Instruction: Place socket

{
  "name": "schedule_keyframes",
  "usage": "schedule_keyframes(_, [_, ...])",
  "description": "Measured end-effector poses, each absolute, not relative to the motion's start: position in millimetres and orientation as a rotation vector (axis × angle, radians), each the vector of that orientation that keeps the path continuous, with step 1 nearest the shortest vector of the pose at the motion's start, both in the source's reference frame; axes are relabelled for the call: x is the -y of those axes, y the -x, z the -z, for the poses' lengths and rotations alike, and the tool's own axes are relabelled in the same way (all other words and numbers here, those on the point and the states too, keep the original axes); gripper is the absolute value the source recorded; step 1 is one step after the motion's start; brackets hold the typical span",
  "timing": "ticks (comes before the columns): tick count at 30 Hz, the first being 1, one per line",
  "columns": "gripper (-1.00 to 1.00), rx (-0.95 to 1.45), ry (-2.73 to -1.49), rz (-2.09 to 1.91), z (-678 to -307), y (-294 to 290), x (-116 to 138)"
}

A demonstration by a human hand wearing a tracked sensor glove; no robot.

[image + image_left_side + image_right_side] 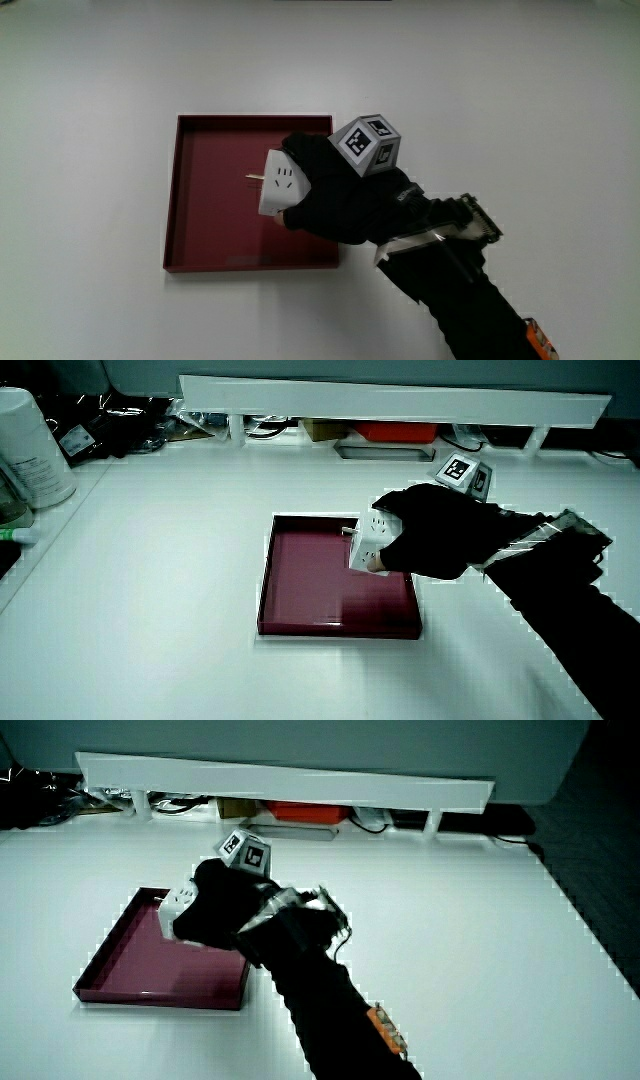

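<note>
Hand [340,200] w/ cube [368,145] on its back is clamped on the socket [280,183], over the tray [215,255] near its rim. Fingers wrap the socket's edge, hiding part of it; can't tell if it touches the tray floor. A thin prong sticks out of the socket. Tray otherwise holds nothing. In a side view, forearm [330,1010] is cut off at frame edge.

The light is bright and even over the white table [100,80], with almost no shadows on it. My hand [340,200] in its glove shows only flat black. In a side view a pale sheen lies on the floor of the tray [300,570], about seven o'clock from my hand.
</note>
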State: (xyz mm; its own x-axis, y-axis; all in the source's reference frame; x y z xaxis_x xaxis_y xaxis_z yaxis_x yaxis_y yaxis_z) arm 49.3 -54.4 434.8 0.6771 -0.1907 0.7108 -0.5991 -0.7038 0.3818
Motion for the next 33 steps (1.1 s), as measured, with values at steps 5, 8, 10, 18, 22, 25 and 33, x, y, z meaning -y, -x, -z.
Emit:
schedule_keyframes(5, [0.0,0.587,-2.258,-0.836,-455,-36,53])
schedule_keyframes(8, [0.0,0.57,-2.268,-0.769,-466,-26,51])
schedule_keyframes(10, [0.0,0.566,-2.235,-0.761,-472,-23,49])
schedule_keyframes(18, [0.0,0.519,-2.216,-0.696,-499,-13,43])
schedule_keyframes(22, [0.0,0.494,-2.197,-0.706,-508,-15,43])
schedule_keyframes(25, [0.0,0.502,-2.208,-0.669,-510,-12,43])
schedule_keyframes(33, [0.0,0.474,-2.183,-0.669,-512,-14,43])
